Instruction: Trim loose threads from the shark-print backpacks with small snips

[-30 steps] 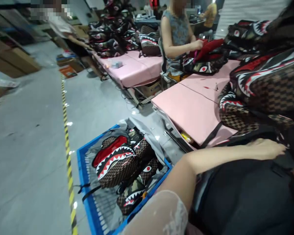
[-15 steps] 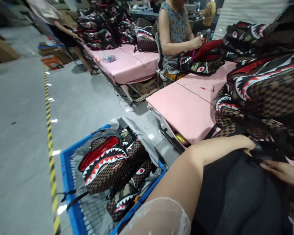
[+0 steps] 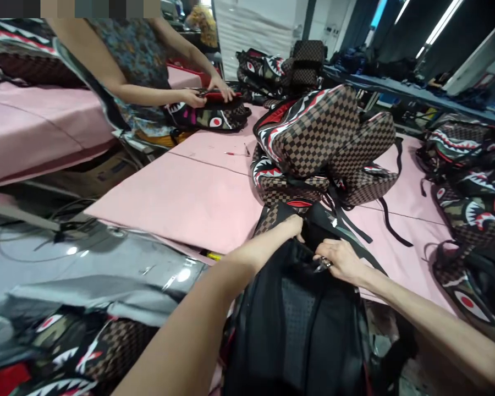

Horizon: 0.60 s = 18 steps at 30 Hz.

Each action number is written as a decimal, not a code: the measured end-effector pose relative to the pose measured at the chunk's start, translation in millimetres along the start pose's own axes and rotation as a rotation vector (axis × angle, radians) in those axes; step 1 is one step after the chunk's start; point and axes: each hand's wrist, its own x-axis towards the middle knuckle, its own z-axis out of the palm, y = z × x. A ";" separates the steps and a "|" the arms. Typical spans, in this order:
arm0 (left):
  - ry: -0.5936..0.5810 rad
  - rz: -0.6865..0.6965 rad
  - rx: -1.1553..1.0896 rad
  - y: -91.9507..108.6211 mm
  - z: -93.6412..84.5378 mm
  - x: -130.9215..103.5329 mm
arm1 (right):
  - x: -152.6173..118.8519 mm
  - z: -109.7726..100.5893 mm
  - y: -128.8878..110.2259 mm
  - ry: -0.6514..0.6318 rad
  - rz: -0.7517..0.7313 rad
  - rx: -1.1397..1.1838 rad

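Note:
A black backpack (image 3: 297, 324) lies back side up at the table's near edge, its padded back panel facing me. My left hand (image 3: 293, 226) is closed on the top of this backpack, its fingertips partly hidden by dark fabric. Just to the right, my right hand (image 3: 334, 258) grips the backpack's top edge, with a small shiny metal piece at its fingers. Beyond both hands, checkered backpacks (image 3: 317, 132) with shark-mouth prints are piled on the pink table (image 3: 198, 192).
Across the table a seated person (image 3: 127, 71) handles a camouflage backpack (image 3: 218, 118). A red pen (image 3: 235, 154) lies nearby. More backpacks (image 3: 474, 192) are stacked at the right. At lower left, backpacks (image 3: 115, 341) sit in a grey plastic liner (image 3: 86, 294).
The view has swung right, bringing the backpack and both hands nearer the middle. The blue crate's rim has left view. The seated person's hands have moved lower over their backpack.

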 end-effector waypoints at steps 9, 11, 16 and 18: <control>0.103 0.388 0.490 26.8 -9.3 -125.0 | -56.6 -31.8 -8.3 0.123 0.128 -0.131; 0.306 0.463 0.578 43.0 -2.8 -159.5 | -65.2 -48.3 -29.5 0.164 0.081 -0.128; 0.620 0.647 0.675 39.2 30.0 -182.6 | -69.8 -30.9 -54.1 0.356 0.004 -0.273; 0.697 0.762 0.706 16.9 49.7 -176.1 | -70.5 -2.0 -48.8 0.402 -0.040 -0.386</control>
